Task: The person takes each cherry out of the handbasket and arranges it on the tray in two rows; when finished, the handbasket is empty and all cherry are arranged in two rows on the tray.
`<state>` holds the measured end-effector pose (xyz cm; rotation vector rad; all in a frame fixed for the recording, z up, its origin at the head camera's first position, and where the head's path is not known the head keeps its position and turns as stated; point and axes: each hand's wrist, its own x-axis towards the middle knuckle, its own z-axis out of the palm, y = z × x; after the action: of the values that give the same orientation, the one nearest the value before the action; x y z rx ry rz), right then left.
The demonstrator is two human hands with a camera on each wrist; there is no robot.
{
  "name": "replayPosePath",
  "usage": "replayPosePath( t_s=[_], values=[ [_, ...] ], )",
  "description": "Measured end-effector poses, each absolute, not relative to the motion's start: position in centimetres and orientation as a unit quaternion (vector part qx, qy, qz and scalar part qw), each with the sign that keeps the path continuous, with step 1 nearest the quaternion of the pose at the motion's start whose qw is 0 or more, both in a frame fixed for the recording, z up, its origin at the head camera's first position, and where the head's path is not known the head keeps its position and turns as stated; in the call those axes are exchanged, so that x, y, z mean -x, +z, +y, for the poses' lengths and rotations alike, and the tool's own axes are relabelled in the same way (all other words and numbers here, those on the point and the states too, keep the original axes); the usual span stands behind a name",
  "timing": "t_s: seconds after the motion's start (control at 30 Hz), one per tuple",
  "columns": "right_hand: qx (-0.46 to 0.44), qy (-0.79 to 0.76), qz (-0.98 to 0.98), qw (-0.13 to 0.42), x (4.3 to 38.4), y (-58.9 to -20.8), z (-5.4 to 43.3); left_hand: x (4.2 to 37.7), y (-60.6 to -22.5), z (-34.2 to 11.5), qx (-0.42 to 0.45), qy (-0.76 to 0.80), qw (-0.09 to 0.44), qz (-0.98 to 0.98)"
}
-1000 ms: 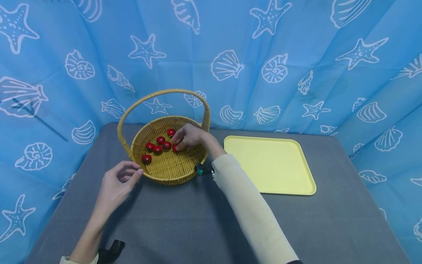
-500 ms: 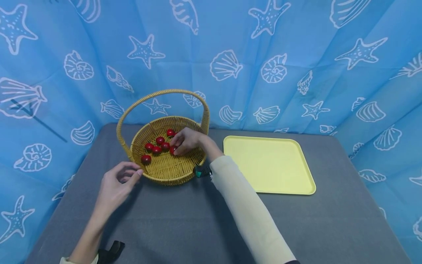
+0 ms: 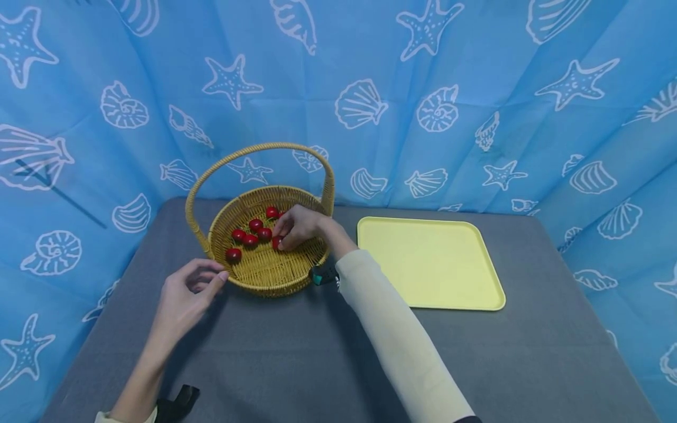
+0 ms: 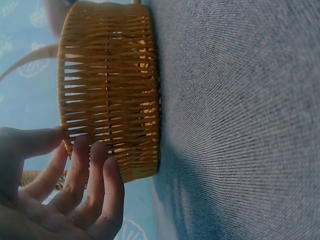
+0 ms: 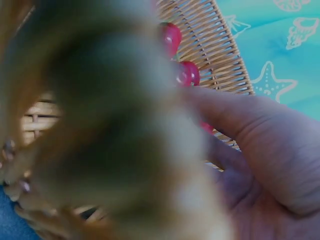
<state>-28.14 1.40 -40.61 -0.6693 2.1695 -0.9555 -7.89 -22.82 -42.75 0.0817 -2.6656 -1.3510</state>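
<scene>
A woven wicker basket (image 3: pixel 272 289) with a tall arched handle (image 3: pixel 254 151) stands on the table, with several shiny, round red fruits (image 3: pixel 233 255) inside. My left hand (image 3: pixel 182 299) pinches its near left rim; the left wrist view shows the thumb on the rim and the fingers (image 4: pixel 80 155) against the outer wall. Reaching into the basket from the right, my right hand (image 3: pixel 304 226) pinches one red round fruit (image 3: pixel 277 242) between thumb and fingers. In the right wrist view, a blurred pale shape covers much of the hand, and fruits (image 5: pixel 187 73) show beyond the thumb.
To the right of the basket lies a flat yellow tray (image 3: pixel 431 264) with a low rim. Grey cloth (image 3: pixel 296 364) covers the table. A blue curtain (image 3: pixel 391 53) with white shells and starfish hangs close behind the basket.
My right hand has moved slightly left inside the basket with the red fruit at its fingertips. Part of another fruit now shows behind the hand. My left hand stays at the rim.
</scene>
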Motion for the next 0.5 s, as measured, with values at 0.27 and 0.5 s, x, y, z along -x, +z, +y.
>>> replayPosePath(
  t_s=[0.27, 0.5],
  values=[
    [0.250, -0.394, 0.812, 0.351, 27.9, -39.8, 1.3, 8.0, -42.8, -22.8, -0.026, -0.450, 0.073, -0.890],
    [0.277, -0.401, 0.811, 0.323, 27.9, -38.9, 2.1, 7.9, -42.7, -22.9, -0.025, -0.454, 0.071, -0.888]
  ],
)
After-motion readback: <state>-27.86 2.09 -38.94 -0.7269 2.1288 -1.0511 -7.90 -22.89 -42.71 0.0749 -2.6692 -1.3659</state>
